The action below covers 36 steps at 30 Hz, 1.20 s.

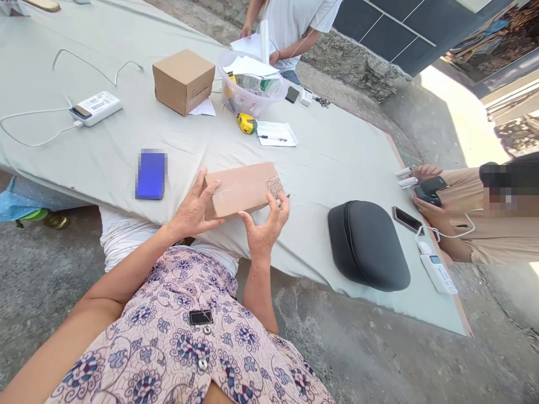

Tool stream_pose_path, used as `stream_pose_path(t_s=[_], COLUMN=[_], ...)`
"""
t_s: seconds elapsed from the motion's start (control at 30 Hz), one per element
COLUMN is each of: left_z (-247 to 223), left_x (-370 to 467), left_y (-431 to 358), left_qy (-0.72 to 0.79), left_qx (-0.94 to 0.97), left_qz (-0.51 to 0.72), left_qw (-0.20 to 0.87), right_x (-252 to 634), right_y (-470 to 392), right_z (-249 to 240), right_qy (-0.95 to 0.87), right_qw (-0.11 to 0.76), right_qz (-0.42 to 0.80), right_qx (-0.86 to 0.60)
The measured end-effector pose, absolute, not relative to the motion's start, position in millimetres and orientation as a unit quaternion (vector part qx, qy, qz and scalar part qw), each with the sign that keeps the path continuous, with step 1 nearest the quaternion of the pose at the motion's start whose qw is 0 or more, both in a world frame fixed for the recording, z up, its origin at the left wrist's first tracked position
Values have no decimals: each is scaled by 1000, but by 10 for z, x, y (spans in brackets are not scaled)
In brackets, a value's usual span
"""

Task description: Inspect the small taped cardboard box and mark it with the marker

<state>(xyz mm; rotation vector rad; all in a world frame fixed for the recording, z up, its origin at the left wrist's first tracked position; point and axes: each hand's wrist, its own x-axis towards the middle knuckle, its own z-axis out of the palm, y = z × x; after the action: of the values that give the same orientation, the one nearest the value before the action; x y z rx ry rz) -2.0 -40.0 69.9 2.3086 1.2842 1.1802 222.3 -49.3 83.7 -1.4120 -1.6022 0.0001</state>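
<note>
A small brown cardboard box (244, 188) is between my hands at the near edge of the table, with a dark looping scribble on the right part of its top. My left hand (193, 205) grips the box's left end, fingers over the top and thumb along the near side. At the right end, my right hand (265, 224) has curled fingertips against the box and its thumb by the near side. A tiny dark tip shows beside those fingertips; I cannot make out what it is.
On the cloth-covered table (320, 163) are a larger carton (184, 81), a bin (248, 104), a tape measure (246, 123), a notepad with a pen (277, 134), a blurred blue item (150, 174), a power bank (96, 109) and a black case (368, 245). Two people are at the table.
</note>
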Motion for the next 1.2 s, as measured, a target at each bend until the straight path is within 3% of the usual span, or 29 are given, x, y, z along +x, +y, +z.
stream_pose_path(t_s=[0.27, 0.5, 0.73, 1.0, 1.2], left_z=[841, 750, 673, 565, 554], left_x=[-322, -253, -250, -299, -312], left_y=[-399, -349, -288, -228, -219], left_qy=[401, 544, 520, 489, 484], left_qx=[814, 691, 703, 717, 715], left_qz=[353, 422, 447, 465, 474], left_qw=[229, 222, 192, 172, 173], right_x=[2448, 2314, 2250, 2308, 2315], right_y=[-517, -530, -379, -275, -342], right_z=[858, 799, 571, 117, 215], right_qy=[-553, -532, -503, -511, -551], right_qw=[540, 572, 614, 515, 461], right_qz=[153, 156, 179, 258, 261], right_qx=[-616, -605, -581, -638, -645])
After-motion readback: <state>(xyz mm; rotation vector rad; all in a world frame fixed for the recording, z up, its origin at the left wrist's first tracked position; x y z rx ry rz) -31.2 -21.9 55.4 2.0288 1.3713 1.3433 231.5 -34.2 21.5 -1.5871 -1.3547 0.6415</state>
